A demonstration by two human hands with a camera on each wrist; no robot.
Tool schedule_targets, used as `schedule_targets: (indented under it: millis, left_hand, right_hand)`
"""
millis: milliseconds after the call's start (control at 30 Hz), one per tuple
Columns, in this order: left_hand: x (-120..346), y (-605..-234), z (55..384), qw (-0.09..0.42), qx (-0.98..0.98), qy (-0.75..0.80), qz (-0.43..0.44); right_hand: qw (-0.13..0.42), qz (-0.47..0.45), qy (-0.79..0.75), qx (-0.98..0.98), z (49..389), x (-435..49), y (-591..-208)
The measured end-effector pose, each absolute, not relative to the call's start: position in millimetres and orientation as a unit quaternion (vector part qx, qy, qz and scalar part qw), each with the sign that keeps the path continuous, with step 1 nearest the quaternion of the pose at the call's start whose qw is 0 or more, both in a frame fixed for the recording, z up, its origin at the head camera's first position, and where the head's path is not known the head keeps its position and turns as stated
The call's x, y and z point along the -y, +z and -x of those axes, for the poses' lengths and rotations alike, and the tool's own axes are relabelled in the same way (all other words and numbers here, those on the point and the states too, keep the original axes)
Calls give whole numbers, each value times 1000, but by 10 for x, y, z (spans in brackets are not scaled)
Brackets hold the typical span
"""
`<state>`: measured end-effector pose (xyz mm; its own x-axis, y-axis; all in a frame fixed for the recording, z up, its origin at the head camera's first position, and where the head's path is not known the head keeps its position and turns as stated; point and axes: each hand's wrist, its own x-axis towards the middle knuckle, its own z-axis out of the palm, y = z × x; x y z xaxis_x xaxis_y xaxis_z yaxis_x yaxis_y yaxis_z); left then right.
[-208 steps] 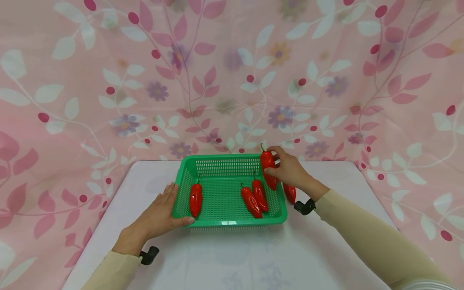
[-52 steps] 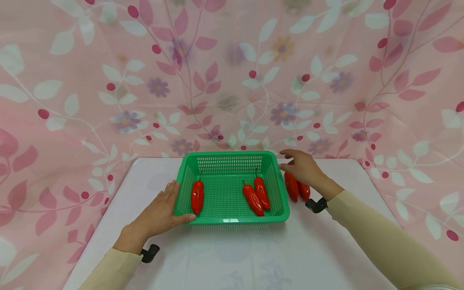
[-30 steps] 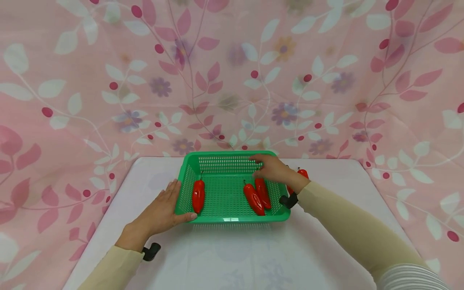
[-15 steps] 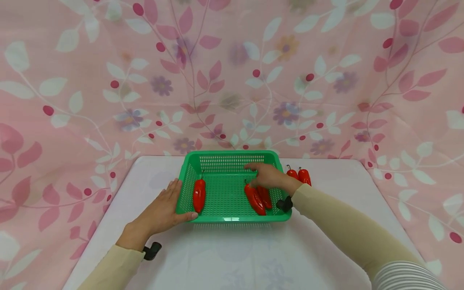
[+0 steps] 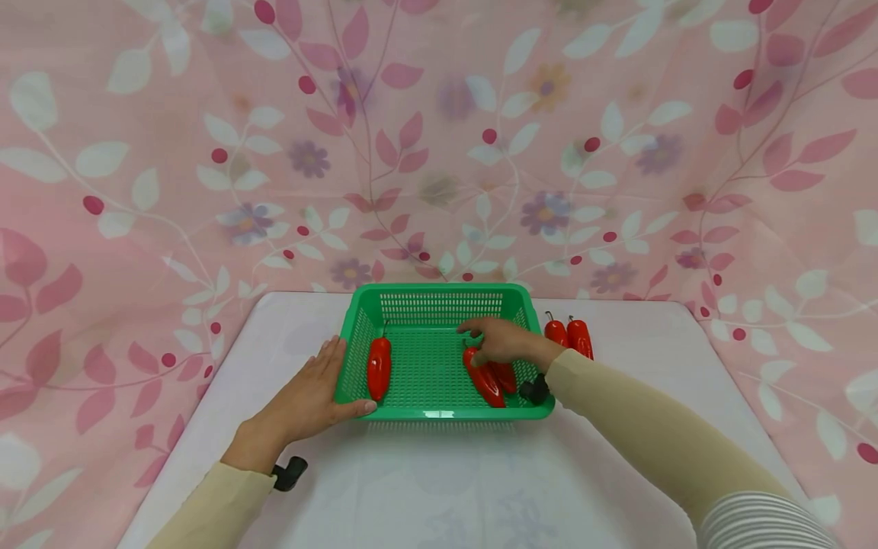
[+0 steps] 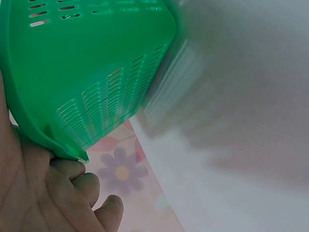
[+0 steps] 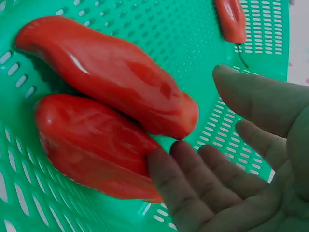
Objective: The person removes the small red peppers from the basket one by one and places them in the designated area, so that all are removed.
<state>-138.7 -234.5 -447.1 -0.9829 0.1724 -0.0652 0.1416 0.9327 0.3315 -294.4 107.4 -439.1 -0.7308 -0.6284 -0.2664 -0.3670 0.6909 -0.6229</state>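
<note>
A green basket (image 5: 439,415) holds one red chili pepper (image 5: 379,370) at its left end and a pair towards its right end. My left hand (image 5: 306,396) rests flat along the basket's left rim, its thumb on the front corner. My right hand (image 5: 504,341) is inside the basket, above the pair, thumb apart from the fingers. In the right wrist view, the fingertips of the right hand (image 7: 231,193) overlap the end of the lower chili pepper (image 7: 96,145). The other chili pepper of the pair (image 7: 106,72) lies alongside it.
Two more red chili peppers lie on the white table (image 5: 425,488) just outside the basket's right side; one chili pepper (image 5: 580,338) is farther right. A pink flowered cloth (image 5: 439,152) hangs behind the table's back edge.
The right hand earlier held a chili pepper over the right rim. That pepper now lies outside beside another. The hand has since moved left and down into the basket; the left hand stays.
</note>
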Motion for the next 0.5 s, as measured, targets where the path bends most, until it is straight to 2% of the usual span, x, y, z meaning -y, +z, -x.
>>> schedule_targets:
  millis: [233,500]
  left_hand:
    - [2339,-4476,1389,47,-982,164,-77]
    - [2334,-4471,1385,48,-982,165,-74]
  right_hand:
    - [282,284,-317,-860,2938,-1044,-4465]
    - [380,233,-384,-809,2973,-1062,-4518]
